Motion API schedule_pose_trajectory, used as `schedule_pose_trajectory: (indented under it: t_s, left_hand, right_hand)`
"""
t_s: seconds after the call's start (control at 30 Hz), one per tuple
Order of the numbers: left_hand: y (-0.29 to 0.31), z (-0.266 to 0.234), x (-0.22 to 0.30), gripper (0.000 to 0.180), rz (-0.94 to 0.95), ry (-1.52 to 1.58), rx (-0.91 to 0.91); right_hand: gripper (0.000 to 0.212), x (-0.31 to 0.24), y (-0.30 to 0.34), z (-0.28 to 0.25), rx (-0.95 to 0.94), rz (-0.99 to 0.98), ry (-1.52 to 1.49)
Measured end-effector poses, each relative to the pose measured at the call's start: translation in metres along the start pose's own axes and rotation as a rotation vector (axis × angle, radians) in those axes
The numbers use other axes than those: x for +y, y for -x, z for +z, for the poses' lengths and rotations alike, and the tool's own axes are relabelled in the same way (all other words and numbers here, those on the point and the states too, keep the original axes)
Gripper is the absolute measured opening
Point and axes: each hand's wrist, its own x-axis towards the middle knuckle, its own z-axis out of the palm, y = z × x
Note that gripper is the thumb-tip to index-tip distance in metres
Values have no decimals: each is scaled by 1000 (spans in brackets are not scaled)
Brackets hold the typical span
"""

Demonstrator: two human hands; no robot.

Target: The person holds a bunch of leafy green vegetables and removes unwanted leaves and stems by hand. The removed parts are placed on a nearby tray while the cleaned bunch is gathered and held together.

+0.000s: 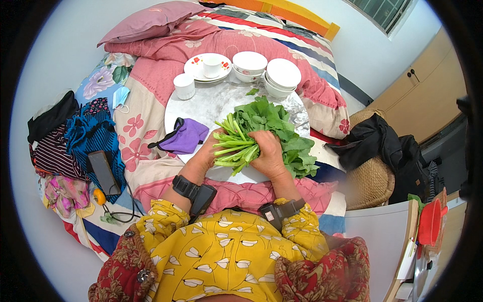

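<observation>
A bunch of leafy greens (pixel 269 120) is held above a round marble-look table (pixel 177 115), its pale cut stems pointing left and its broad leaves spreading right. My right hand (pixel 267 153) is wrapped round the stems where the leaves begin. At the stem ends, my left hand (pixel 206 150) grips the bunch from the left; its fingers are partly hidden behind the stems. Just left of that hand lies a purple cloth item (pixel 189 136) with black trim and straps. One loose green leaf (pixel 252 92) rests on the table beyond the bunch.
Stacked white bowls (pixel 283 74), plates (pixel 193 62) with a cup on top, and another white cup (pixel 184 86) stand along the table's far side. A bed (pixel 221 43) surrounds the table. Clothes and a phone (pixel 103 172) lie left; a woven basket (pixel 370 181) stands right.
</observation>
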Motion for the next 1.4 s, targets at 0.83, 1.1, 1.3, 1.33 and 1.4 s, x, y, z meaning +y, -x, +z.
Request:
schedule_pose_trajectory:
  t_s: [0.83, 1.1, 1.3, 1.33, 1.4]
  left_hand:
    - [1, -3, -3, 26, 56, -16, -62]
    - [2, -3, -3, 25, 98, -67, -82]
    - [6, -1, 2, 20, 138, -371, -67]
    - [7, 0, 3, 20, 159, -427, -56]
    - [9, 1, 4, 20, 233, -535, -64]
  right_hand:
    - [41, -1, 0, 0, 2, -2, -10]
    - [42, -1, 0, 0, 4, -10, -14]
    - [47, -1, 1, 0, -19, 7, -34]
    - [46, -1, 0, 0, -14, -1, -24]
    - [42, -1, 0, 0, -1, -10, -13]
